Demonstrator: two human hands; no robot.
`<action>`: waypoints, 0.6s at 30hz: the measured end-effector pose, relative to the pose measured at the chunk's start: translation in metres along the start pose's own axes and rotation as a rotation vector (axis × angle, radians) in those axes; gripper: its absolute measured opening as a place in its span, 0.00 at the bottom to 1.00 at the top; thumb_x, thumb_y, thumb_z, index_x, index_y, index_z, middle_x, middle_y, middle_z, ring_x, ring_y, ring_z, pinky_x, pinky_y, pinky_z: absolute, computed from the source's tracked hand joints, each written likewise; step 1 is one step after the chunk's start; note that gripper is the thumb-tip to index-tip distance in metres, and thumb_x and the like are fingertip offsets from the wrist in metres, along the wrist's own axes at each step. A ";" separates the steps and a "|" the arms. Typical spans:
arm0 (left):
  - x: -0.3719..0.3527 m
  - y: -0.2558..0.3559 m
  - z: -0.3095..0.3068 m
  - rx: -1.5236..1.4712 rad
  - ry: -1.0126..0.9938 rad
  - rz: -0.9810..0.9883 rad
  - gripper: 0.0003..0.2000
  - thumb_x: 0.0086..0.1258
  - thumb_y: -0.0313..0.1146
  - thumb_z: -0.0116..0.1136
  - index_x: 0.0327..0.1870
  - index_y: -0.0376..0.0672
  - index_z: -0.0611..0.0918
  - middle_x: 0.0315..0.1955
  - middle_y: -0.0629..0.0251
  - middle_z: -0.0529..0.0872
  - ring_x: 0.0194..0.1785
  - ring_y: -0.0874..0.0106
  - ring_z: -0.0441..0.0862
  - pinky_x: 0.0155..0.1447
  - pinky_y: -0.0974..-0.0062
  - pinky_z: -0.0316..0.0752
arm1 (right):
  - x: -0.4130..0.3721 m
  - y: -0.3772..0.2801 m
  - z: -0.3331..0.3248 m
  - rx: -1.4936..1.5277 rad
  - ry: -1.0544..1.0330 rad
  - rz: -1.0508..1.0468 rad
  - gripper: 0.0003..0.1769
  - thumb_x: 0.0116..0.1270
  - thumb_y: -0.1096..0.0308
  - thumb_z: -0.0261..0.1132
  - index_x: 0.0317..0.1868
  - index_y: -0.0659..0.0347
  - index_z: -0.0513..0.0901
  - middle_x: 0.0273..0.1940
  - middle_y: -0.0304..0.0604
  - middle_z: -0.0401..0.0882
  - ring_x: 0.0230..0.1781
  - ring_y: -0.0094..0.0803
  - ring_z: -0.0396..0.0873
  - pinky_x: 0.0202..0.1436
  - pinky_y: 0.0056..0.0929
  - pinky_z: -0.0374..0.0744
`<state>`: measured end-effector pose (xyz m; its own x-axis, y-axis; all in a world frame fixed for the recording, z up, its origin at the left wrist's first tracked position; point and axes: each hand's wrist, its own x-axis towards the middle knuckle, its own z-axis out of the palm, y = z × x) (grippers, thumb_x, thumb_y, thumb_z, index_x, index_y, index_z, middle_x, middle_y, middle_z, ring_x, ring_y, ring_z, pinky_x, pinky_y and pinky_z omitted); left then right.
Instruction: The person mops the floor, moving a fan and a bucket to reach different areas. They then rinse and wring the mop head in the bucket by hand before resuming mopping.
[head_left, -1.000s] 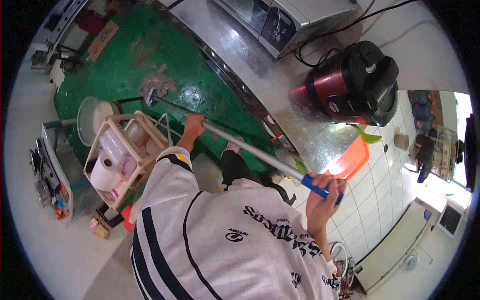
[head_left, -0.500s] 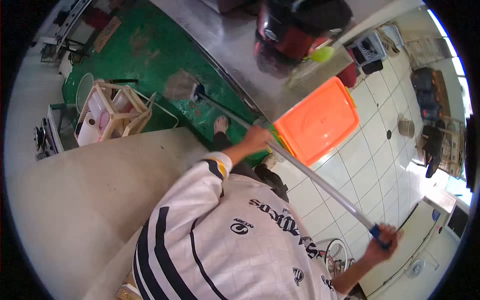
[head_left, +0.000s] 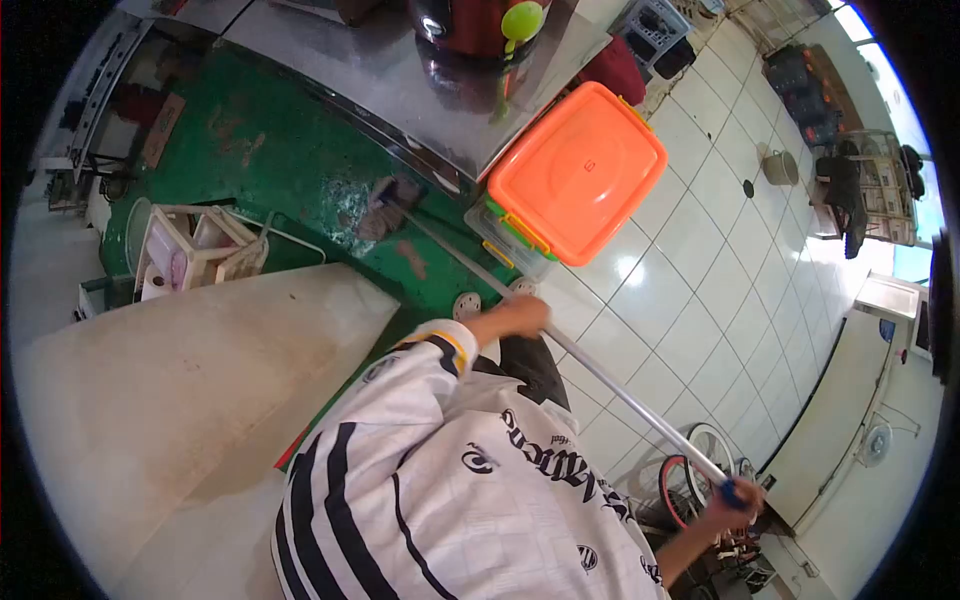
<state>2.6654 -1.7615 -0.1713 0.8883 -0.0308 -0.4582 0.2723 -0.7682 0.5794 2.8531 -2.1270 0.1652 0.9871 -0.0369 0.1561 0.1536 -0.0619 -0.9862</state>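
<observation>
A mop slants across the view, its grey cloth head [head_left: 380, 212] lying on the green floor and its metal handle [head_left: 620, 390] running down to the right. My left hand [head_left: 522, 315] is closed round the middle of the handle. At the blue end grip, my right hand [head_left: 735, 502] is wrapped round the top of the handle. Beside the mop head, a wet, whitish patch [head_left: 345, 212] shows on the floor. Close to the handle stands a clear plastic storage box [head_left: 510, 245] with an orange lid [head_left: 580, 175].
A metal counter [head_left: 450, 110] with a dark red appliance [head_left: 465, 28] borders the green floor. A wooden-framed stand [head_left: 195, 245] and a pale panel [head_left: 180, 390] are on the left. White tiles [head_left: 690, 270] and a bicycle wheel [head_left: 682, 490] lie right.
The view has shifted, and the box and counter now sit higher and farther left. Against the counter, the mop head and my feet have moved back. Both hands still grip the handle.
</observation>
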 end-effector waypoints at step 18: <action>-0.056 0.104 -0.001 0.013 0.964 -0.238 0.16 0.58 0.33 0.57 0.13 0.41 0.67 0.14 0.57 0.72 0.25 0.56 0.70 0.36 0.61 0.63 | 0.034 0.006 -0.095 0.690 -0.517 0.299 0.03 0.61 0.69 0.54 0.32 0.56 0.68 0.19 0.34 0.59 0.23 0.26 0.64 0.47 0.38 0.69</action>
<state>2.6441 -1.8388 -0.0848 0.7337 0.6536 0.1859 0.4833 -0.6942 0.5334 2.8837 -2.2238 0.1696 0.8621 0.5067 0.0082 -0.2829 0.4945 -0.8218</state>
